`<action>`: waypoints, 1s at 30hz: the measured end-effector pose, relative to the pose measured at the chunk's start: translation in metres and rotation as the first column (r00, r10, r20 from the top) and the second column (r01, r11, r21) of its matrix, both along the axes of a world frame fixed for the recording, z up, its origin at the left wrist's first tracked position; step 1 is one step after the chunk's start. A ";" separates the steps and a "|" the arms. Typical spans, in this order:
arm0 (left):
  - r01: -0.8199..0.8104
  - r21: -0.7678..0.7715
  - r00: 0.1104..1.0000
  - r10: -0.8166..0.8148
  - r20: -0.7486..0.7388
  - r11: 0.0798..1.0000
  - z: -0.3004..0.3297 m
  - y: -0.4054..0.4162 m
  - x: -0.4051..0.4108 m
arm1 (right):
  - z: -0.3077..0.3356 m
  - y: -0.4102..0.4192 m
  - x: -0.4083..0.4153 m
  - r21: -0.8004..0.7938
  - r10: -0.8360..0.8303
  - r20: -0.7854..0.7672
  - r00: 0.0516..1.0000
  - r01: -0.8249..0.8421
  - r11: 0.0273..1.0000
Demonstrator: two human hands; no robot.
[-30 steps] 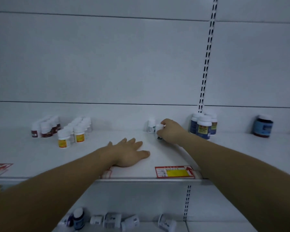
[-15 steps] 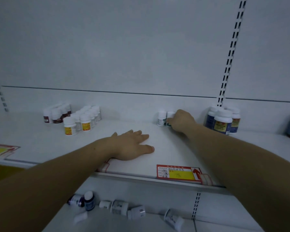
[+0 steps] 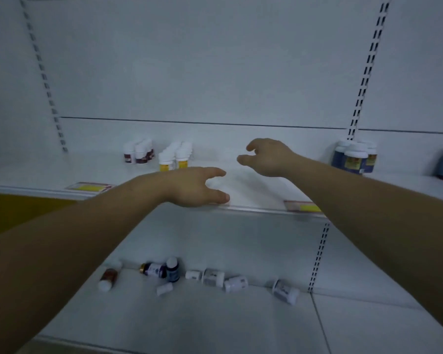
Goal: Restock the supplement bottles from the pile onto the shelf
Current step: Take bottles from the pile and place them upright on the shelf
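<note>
Head-camera view of a white shelf [image 3: 253, 190] with 2 bare arms reaching forward. Both hands are empty with fingers loosely spread: the left hand [image 3: 192, 186] hovers at the shelf's front edge, the right hand [image 3: 267, 157] farther back above the shelf. The pile of supplement bottles [image 3: 205, 277] lies on the lower level, well below both hands, most tipped on their sides with long axes running roughly left to right. The pile sits nearly under the left hand, so that hand looks nearer for the next pick. Upright stocked bottles [image 3: 175, 155] stand beyond the left hand
</note>
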State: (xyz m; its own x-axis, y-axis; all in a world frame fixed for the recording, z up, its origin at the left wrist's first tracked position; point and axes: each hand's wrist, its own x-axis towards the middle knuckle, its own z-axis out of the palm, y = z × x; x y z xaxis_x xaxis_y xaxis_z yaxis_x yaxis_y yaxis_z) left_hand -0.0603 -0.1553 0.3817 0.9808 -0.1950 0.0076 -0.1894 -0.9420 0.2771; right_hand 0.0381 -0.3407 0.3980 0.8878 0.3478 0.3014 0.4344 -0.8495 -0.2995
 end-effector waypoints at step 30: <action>-0.640 -0.114 0.710 0.530 -0.463 0.760 -0.308 0.301 -0.041 | -0.304 0.265 0.001 -0.082 0.203 -0.476 0.855 -0.273 0.958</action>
